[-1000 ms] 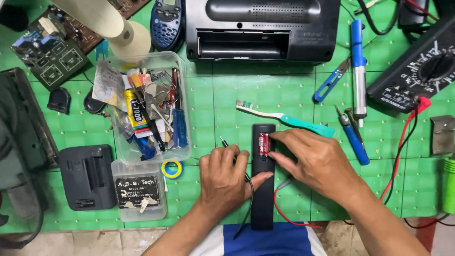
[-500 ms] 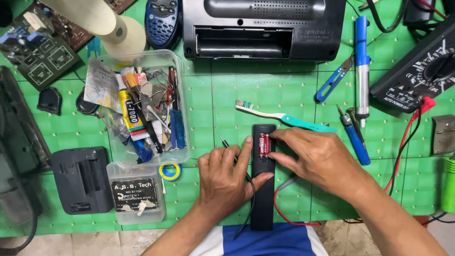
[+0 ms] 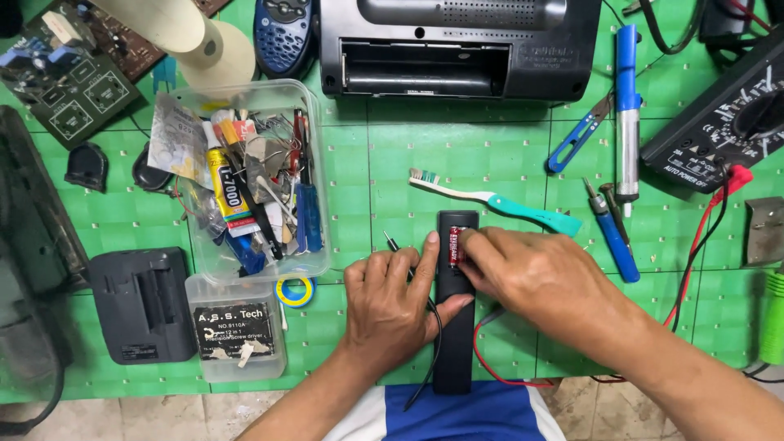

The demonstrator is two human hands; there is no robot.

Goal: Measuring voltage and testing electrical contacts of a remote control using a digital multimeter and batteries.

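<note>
Little is changed since a second ago: the black remote [image 3: 455, 302], just below the toothbrush [image 3: 498, 202], is kept clasped along its side by the left hand [image 3: 392, 306]. A red battery [image 3: 456, 245] is still pinched by the right hand [image 3: 531, 278] fingertips in the open compartment; seating appears unfinished.

left hand [image 3: 392, 302]: fingers spread, palm down | right hand [image 3: 531, 273]: fingers pinching
</note>
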